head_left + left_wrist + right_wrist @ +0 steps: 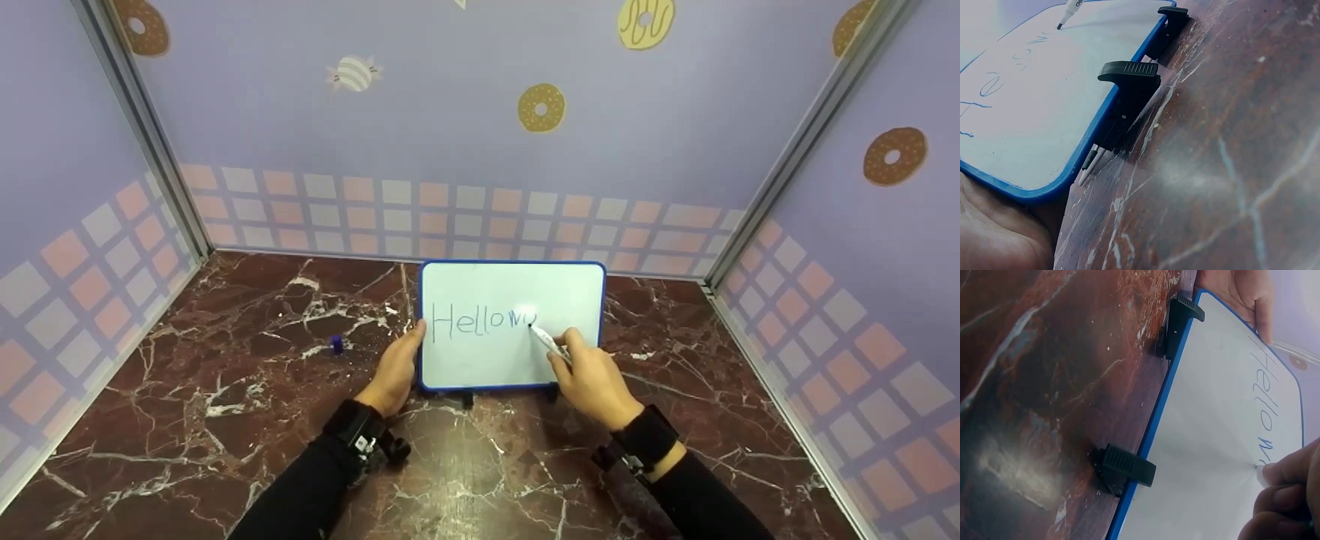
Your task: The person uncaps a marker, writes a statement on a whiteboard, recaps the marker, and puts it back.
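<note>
A whiteboard point(480, 367) with a blue frame leans back on a stand with black clips point(1131, 76). Blue handwriting point(469, 322) across its middle reads "Hello", then a "w" and what looks like an "o". My left hand point(391, 373) holds the board's left edge, the thumb along the frame; its other fingers are mostly hidden behind. In my right hand point(598, 384) a white marker point(550, 344) is pinched between thumb and fingers. Its dark tip meets the board at the last letter. The right wrist view shows the curled fingers point(1283, 500) covering most of the marker.
A small blue-purple cap point(337, 344) stands on the dark red marbled tabletop point(247, 420), left of the board. Close behind the board rises a lilac wall point(450, 142) with printed sweets and checks. Side walls point(840, 315) enclose the table left and right.
</note>
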Demonstrator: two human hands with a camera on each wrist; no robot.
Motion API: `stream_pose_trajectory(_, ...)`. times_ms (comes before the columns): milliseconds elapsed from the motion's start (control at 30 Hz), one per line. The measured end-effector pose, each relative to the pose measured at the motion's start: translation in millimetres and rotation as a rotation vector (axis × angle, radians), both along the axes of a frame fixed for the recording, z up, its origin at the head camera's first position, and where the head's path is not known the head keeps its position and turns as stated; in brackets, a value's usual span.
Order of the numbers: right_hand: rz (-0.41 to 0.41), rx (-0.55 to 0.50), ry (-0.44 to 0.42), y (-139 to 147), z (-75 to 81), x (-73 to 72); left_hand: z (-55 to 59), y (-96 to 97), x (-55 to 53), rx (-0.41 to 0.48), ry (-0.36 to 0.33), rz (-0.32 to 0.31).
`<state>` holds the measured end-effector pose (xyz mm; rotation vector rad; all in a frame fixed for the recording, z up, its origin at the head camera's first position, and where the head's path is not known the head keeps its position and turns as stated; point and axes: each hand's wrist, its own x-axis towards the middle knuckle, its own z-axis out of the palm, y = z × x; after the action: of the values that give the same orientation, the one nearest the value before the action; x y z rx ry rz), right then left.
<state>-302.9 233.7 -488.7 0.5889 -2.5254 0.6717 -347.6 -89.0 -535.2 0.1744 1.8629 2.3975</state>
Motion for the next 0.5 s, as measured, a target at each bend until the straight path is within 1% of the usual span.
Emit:
stream_pose_trajectory(267, 0.008, 0.011, 0.008, -3.3, 0.2, -0.7, 1.3, 0.8, 0.8, 0.012, 0.002, -0.008)
stream_pose_trajectory(500, 0.010, 0.014, -0.015, -6.2, 2.9, -0.8, 0.8, -0.5, 1.3, 0.009, 0.006, -0.016)
